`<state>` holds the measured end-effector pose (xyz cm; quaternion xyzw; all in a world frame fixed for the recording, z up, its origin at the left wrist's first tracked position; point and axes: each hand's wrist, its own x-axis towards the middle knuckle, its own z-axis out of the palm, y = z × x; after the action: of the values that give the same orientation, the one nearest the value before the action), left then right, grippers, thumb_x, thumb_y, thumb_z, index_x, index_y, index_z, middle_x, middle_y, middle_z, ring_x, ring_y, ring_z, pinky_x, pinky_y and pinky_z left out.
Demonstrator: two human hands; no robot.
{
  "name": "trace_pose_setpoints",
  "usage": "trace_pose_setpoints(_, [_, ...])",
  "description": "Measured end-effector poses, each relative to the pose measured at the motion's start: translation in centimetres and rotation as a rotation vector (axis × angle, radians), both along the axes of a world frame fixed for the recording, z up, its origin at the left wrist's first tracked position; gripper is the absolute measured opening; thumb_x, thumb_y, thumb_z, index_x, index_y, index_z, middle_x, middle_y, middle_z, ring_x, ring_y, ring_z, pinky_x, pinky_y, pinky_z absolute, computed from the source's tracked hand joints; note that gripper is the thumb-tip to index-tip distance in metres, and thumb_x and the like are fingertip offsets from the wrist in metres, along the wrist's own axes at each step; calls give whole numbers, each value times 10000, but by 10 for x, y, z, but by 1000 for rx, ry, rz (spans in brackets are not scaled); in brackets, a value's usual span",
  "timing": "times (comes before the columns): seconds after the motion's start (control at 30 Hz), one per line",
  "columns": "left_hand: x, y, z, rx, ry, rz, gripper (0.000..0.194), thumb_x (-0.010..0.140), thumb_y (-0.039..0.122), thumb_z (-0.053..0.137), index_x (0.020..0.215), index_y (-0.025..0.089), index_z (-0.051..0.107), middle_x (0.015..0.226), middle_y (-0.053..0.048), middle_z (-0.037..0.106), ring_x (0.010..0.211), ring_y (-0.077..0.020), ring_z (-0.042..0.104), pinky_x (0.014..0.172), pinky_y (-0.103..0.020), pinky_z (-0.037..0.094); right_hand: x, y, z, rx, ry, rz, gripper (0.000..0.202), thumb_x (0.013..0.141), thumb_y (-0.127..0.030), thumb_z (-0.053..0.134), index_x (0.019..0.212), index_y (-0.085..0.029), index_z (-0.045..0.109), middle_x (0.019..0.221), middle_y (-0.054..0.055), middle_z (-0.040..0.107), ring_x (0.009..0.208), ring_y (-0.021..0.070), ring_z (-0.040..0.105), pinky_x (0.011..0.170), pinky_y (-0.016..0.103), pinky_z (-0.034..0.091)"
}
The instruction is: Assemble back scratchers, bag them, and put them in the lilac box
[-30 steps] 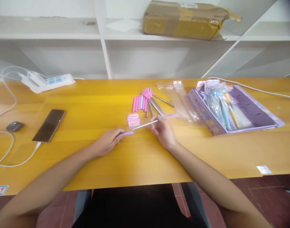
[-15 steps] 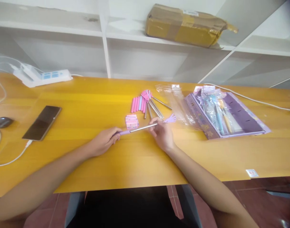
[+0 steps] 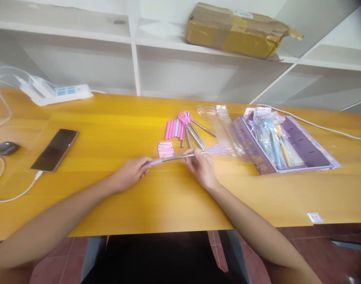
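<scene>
A back scratcher (image 3: 177, 157) with a purple handle, metal rod and pale purple claw lies across both hands. My left hand (image 3: 132, 172) is closed round its handle end. The fingers of my right hand (image 3: 201, 165) pinch the rod near the claw, which points right. Behind the rod are small pink cards (image 3: 165, 150), a row of pink handles (image 3: 170, 129) with a blue one (image 3: 176, 128) among them, and several metal rods (image 3: 196, 136) with pink claws (image 3: 184, 117) bunched together.
Clear plastic bags (image 3: 224, 128) lie beside a purple box (image 3: 304, 148) holding bagged blue and orange items. At left are a phone (image 3: 54, 150), a black mouse-like object (image 3: 6, 148) and a power strip (image 3: 64, 93). A taped carton (image 3: 233, 33) sits on the shelf.
The view has shifted slightly. The back scratcher's claw has turned and now shows its spread fingers more broadly; both hands keep their hold.
</scene>
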<state>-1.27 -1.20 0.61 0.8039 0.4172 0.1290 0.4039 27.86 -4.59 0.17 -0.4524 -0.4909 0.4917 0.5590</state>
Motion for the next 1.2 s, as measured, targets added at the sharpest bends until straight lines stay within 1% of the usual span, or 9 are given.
trace_pose_setpoints(0.2, [-2,1,-2,24,10,-39,300,1099,422,422,1183,232,638,841,-4,681,735,-182,624,718,-312,469,5,3,-1,-50,-57,29,535,990,-686,613,848,-189,749,638,4,541,500,104,419,519,282,345])
trace_pose_setpoints(0.3, [-2,1,-2,33,11,-43,298,1106,413,414,1188,232,636,853,-3,678,740,-177,623,719,-306,463,9,7,0,-76,-24,61,546,976,-720,610,919,-196,751,614,-8,504,516,111,423,518,273,348])
trace_pose_setpoints(0.43, [-1,0,3,39,-16,-15,272,1102,404,428,1180,233,625,839,2,675,739,-178,627,719,-306,462,19,17,7,-62,157,-68,524,965,-748,589,1012,-235,682,632,-45,378,477,94,313,474,257,300])
trace_pose_setpoints(0.5, [0,0,5,40,-25,-3,268,1093,409,451,1206,239,624,848,1,684,749,-183,634,727,-310,469,26,21,10,-50,222,-141,517,951,-750,604,986,-234,635,640,-57,329,467,85,261,460,249,274])
trace_pose_setpoints(0.6, [0,0,6,43,-22,6,281,1082,432,479,1230,245,627,866,-1,694,761,-189,641,735,-316,473,33,26,11,-47,263,-205,501,908,-708,694,928,-215,612,631,-66,290,483,77,225,460,235,222])
trace_pose_setpoints(0.73, [-1,1,6,38,-39,19,264,1080,414,474,1204,238,627,822,12,673,734,-181,632,725,-309,465,34,26,7,-39,217,-253,498,901,-689,717,881,-205,602,645,-46,358,514,83,277,471,230,211])
trace_pose_setpoints(0.87, [-2,0,5,36,-32,25,249,1077,397,479,1160,229,642,803,11,657,734,-184,626,721,-313,464,33,24,-1,5,89,-301,535,956,-731,636,854,-209,583,645,-28,423,516,92,346,467,228,249])
trace_pose_setpoints(1.0, [-1,-1,5,20,-27,35,264,1081,416,476,1128,218,645,806,3,652,729,-188,616,702,-315,456,33,23,-8,28,-22,-326,555,1005,-751,544,888,-210,582,627,-29,454,507,96,385,464,219,286])
trace_pose_setpoints(1.2, [-2,1,4,57,-44,41,280,1082,417,474,1117,205,654,782,7,652,706,-179,612,688,-304,450,27,17,-6,12,-175,-325,621,1017,-806,440,911,-208,566,650,-15,505,537,112,424,462,219,340])
